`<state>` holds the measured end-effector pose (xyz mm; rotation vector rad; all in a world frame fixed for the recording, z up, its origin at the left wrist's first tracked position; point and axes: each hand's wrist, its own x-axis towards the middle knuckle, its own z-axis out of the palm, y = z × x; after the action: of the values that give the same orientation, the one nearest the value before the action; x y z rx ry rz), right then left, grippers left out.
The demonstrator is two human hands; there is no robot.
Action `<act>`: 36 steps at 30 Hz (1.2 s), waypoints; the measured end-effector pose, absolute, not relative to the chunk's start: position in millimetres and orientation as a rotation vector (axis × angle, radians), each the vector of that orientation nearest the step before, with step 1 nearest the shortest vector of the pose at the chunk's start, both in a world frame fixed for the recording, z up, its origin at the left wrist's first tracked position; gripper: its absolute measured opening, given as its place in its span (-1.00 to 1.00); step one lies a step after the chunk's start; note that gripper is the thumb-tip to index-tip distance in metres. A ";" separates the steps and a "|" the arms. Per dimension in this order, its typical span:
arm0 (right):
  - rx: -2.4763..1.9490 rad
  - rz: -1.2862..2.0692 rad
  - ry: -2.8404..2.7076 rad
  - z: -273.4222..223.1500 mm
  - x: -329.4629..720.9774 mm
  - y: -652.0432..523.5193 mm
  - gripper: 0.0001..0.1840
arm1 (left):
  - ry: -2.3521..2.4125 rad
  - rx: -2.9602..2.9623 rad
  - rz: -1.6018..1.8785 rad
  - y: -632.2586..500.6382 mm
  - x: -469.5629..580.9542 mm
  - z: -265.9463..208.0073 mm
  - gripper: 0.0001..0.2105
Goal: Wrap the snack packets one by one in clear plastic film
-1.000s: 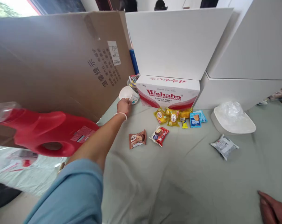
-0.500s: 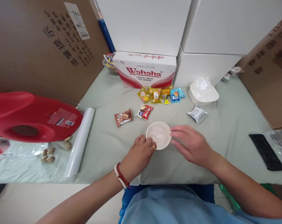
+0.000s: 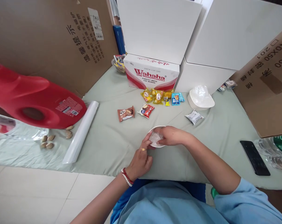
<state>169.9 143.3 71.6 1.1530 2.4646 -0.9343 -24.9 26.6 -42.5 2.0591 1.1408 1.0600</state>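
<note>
A small round white bowl (image 3: 158,146) stands on the cloth in front of me. My left hand (image 3: 141,158) grips its left rim, its fingers closed on the edge. Inside the bowl is crumpled clear plastic film (image 3: 156,137). From the right my right hand (image 3: 172,136) reaches over the rim, thumb and fingers closed around the film; some fingertips are hidden. Beyond the bowl lie a brown snack packet (image 3: 126,114) and a red snack packet (image 3: 146,110). A silver-white packet (image 3: 194,117) is to the right.
Yellow-wrapped snacks (image 3: 157,97) and blue packets (image 3: 175,99) lie before a Wahaha carton (image 3: 152,76). Nearby stands a white square bowl (image 3: 201,106) with clear plastic. Left are a red jug (image 3: 49,102), white roll (image 3: 81,133) and several nuts (image 3: 47,143); right, a phone (image 3: 254,157).
My right hand has moved from the bowl's right rim to inside it, onto the plastic film. My left hand has shifted its hold along the left rim. The camera view has tilted slightly.
</note>
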 end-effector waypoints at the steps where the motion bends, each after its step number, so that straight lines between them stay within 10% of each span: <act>1: 1.149 -0.911 2.464 71.3 168.8 141.9 -0.41 | 1.140 1.998 1.105 28.4 -25.1 -42.4 -0.34; 7: 1.263 -0.628 2.380 57.0 147.8 135.0 -0.21 | 1.298 1.865 1.128 42.9 -18.8 -39.1 -0.40; 14: 1.353 -0.612 2.570 42.5 156.9 120.2 -0.57 | 1.413 1.953 1.133 50.2 -15.3 -47.7 -0.36; 26: 2.719 -2.090 2.468 51.6 290.3 130.9 -0.62 | 1.255 2.278 1.129 53.5 -26.6 -27.0 -0.78; 31: 3.440 -1.322 2.185 76.4 390.2 208.6 -0.57 | 1.252 2.303 1.185 50.0 -34.7 -24.1 -0.82; 36: 2.911 -0.701 1.950 70.6 412.2 292.6 -0.53 | 1.338 2.327 1.204 46.0 -38.8 -23.3 -0.84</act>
<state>412.2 292.6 70.6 2.9105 1.9497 -0.7011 -38.8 46.0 -23.3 2.3269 1.3383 1.2040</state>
